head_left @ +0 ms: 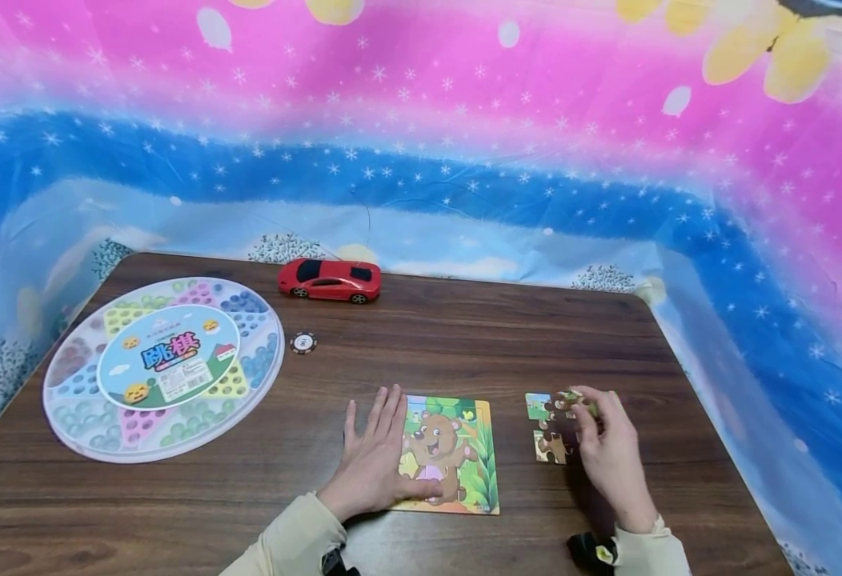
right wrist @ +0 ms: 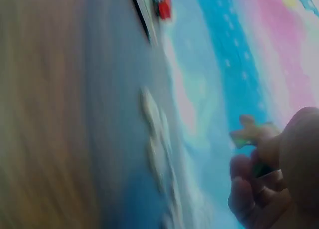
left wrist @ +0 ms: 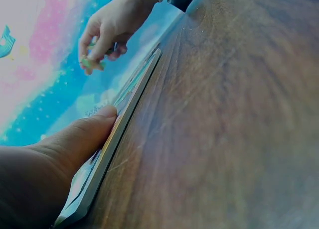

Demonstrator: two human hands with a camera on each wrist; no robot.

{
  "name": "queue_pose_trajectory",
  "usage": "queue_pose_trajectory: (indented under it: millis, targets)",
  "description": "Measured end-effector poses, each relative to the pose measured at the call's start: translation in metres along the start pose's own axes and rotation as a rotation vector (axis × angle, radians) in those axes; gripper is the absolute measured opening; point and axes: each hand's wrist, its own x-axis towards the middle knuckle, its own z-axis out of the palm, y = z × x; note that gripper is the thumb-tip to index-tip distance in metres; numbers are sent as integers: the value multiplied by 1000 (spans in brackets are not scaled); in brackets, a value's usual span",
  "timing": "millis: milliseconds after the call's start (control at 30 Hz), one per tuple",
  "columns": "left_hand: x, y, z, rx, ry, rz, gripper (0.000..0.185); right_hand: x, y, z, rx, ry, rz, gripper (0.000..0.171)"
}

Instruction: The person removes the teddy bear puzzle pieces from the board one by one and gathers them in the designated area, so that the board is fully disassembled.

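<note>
Head view showed your left hand (head_left: 374,460) lying flat, fingers straight, on the left part of the bear puzzle board (head_left: 457,456) at lower centre of the frame, thumb pressing onto the picture and nothing clasped. To its right your right hand (head_left: 608,448) curled its fingertips around a green puzzle piece (head_left: 585,408) above a small cluster of loose pieces (head_left: 552,428) on the wooden table (head_left: 464,336). A round Chinese checkers box (head_left: 163,366) sat at left, a poker chip (head_left: 303,342) just beside its right edge, and a red toy car (head_left: 330,280) near the table's far edge. Left wrist view looked along the board's (left wrist: 119,134) thin edge: your thumb (left wrist: 84,134) rested on it at lower left, and in the upper left the right hand (left wrist: 112,25) pinched the green piece (left wrist: 89,63) clear of the table. Right wrist view was blurred; at lower right your fingers (right wrist: 269,179) held the piece (right wrist: 251,132) by its edge, with pale loose pieces (right wrist: 152,134) at centre and the car (right wrist: 163,2) at top. You likely found the piece light, thin and stiff, easy to bend at its tabs and apt to slip, so a pinch across its flat body served best; the board seemed light enough to slide, hence your steadying palm.
</note>
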Motion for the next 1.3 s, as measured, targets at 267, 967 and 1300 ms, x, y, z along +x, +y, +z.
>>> queue_pose_trajectory:
  millis: [267,967,1300]
  targets:
    - [1,-1,0,-1,2,1,133,2,30,-29,-92,101,335,35]
    - [-1,1,0,7,0,2,133,-7,59,-70,-107,-180,621,45]
    - [0,0,1,2,-1,-4,133,-10,66,-69,-165,-350,620,53]
